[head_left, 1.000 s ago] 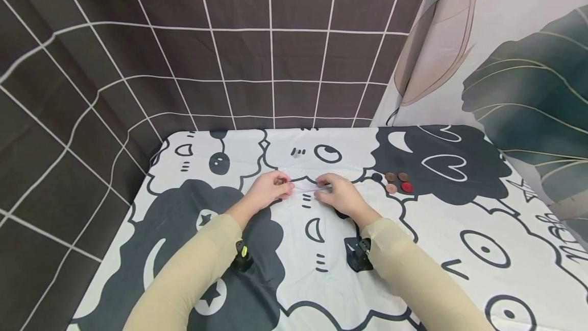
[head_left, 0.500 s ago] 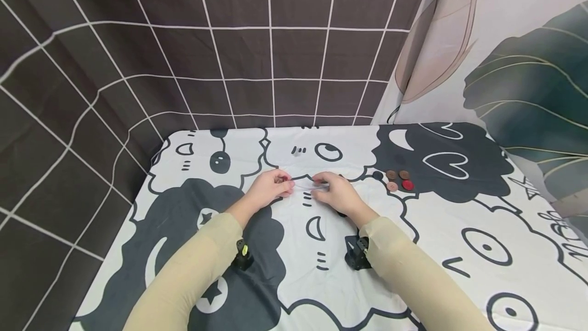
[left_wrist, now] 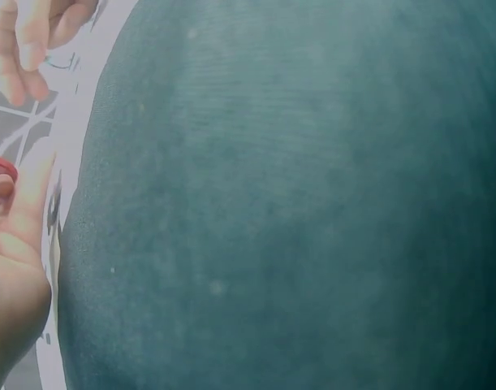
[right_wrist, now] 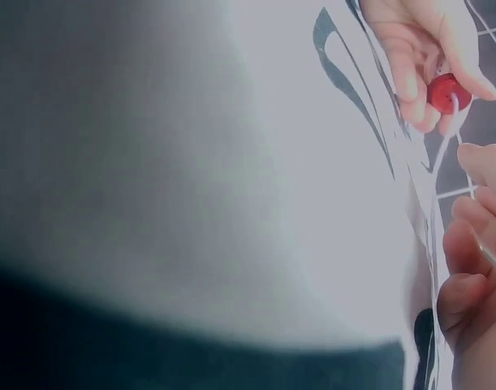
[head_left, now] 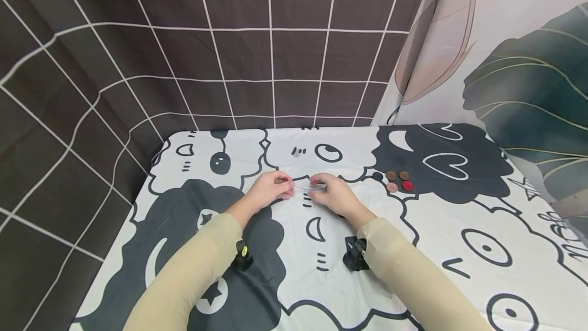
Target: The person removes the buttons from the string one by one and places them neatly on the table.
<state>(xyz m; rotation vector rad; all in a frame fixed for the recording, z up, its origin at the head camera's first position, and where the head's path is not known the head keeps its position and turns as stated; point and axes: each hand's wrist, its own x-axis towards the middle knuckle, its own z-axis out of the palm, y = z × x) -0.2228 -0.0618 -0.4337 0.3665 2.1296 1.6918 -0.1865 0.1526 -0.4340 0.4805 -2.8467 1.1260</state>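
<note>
Plainly, left hand (head_left: 268, 189) pinches red button (right_wrist: 444, 91); right hand's (head_left: 337, 196) hold unclear.

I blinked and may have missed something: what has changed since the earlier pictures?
The right hand has edged a little toward the left hand, narrowing the gap between them. I can't tell whether its grip on the white string changed. The left hand, with a red button in its fingers, has stayed about where it was, and the loose buttons lie as before on the patterned cloth.

The person wears long beige sleeves (head_left: 197, 264) and black wrist cameras (head_left: 242, 262); the left camera has a yellow mark (head_left: 244, 250).
</note>
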